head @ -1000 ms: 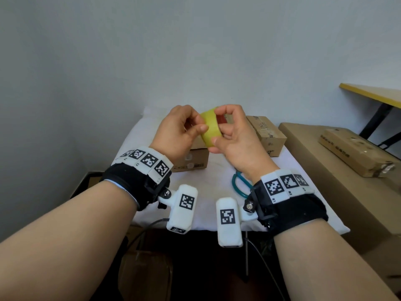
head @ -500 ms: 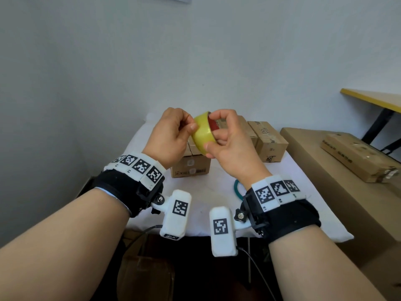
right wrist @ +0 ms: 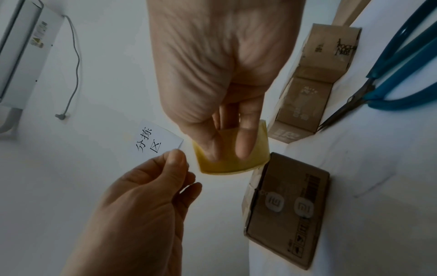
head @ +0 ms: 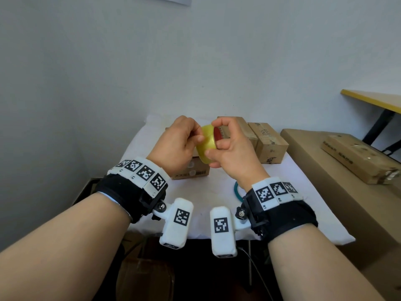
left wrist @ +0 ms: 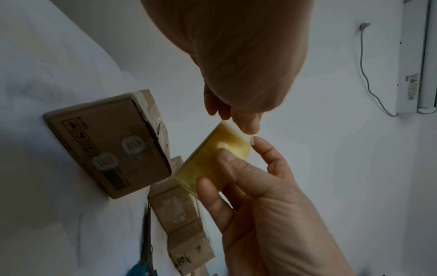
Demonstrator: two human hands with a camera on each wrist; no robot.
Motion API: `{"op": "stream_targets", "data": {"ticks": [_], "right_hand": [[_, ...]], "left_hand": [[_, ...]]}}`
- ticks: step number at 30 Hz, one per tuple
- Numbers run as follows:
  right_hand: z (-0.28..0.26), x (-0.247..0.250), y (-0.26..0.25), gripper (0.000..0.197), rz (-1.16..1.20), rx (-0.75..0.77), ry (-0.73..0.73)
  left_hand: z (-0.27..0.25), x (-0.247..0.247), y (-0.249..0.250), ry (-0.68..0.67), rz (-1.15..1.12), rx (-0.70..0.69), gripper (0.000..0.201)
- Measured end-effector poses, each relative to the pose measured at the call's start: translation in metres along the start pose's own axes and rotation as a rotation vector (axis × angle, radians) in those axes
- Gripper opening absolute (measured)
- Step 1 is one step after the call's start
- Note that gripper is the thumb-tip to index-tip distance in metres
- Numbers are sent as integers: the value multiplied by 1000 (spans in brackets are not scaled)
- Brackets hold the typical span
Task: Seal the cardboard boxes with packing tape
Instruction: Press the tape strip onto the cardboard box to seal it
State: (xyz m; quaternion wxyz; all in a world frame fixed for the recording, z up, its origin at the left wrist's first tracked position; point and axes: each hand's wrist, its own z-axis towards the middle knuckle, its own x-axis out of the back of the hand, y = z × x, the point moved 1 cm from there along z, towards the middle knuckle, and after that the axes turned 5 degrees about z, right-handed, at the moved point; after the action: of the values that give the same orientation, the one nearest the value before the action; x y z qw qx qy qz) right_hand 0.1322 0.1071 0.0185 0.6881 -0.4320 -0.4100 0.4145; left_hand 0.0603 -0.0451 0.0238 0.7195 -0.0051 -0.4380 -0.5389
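Right grip: the tape roll (head: 207, 146) is held by the right hand (head: 233, 152), thumb on the outer band and fingers curled through the red core, as seen from the head view.
Left grip: the edge of the roll's yellow band is pinched by the left hand (head: 176, 144) between thumb and fingertips (right wrist: 176, 158); whether a loose tape end is caught cannot be told.
Tape roll position: it is held in the air between both hands, above the counter (head: 217, 190) and just over the nearest box.
Nearest box: a small cardboard box (head: 191, 171) with two round logo stickers is set on the white cover directly below the hands.
Other boxes: two brown boxes (head: 268, 142) are lined up side by side behind the right hand, near the wall.
Scissors: blue-handled scissors (right wrist: 390, 78) are laid on the counter, right of the nearest box.
Surroundings: a large carton (head: 347, 192) stands to the right, with a flat package (head: 358, 159) laid on top.
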Motion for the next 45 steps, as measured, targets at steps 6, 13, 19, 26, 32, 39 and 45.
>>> {"op": "stream_targets", "data": {"ticks": [6,13,19,26,32,39,45], "right_hand": [[-1,12,8,37,85,-82,17],[-4,20,9,3,64,-108,77],[-7,28,7,6,55,-117,97],[-10,18,-2,6,36,-71,-3],[-12,18,-2,13,42,-52,-56],[-12,23,4,57,46,-88,-74],[-11,27,13,44,102,-134,-40]], "left_hand": [[-2,-7,11,-106,-19,-136,9],[2,-8,-4,11,-218,58,18],[-2,-8,-3,-176,-438,272,80],[-4,-21,1,-211,-480,293,40],[-2,-24,-3,-157,-536,325,16],[-2,-30,-1,-126,-571,300,18],[0,-39,2,-121,-606,278,25]]}}
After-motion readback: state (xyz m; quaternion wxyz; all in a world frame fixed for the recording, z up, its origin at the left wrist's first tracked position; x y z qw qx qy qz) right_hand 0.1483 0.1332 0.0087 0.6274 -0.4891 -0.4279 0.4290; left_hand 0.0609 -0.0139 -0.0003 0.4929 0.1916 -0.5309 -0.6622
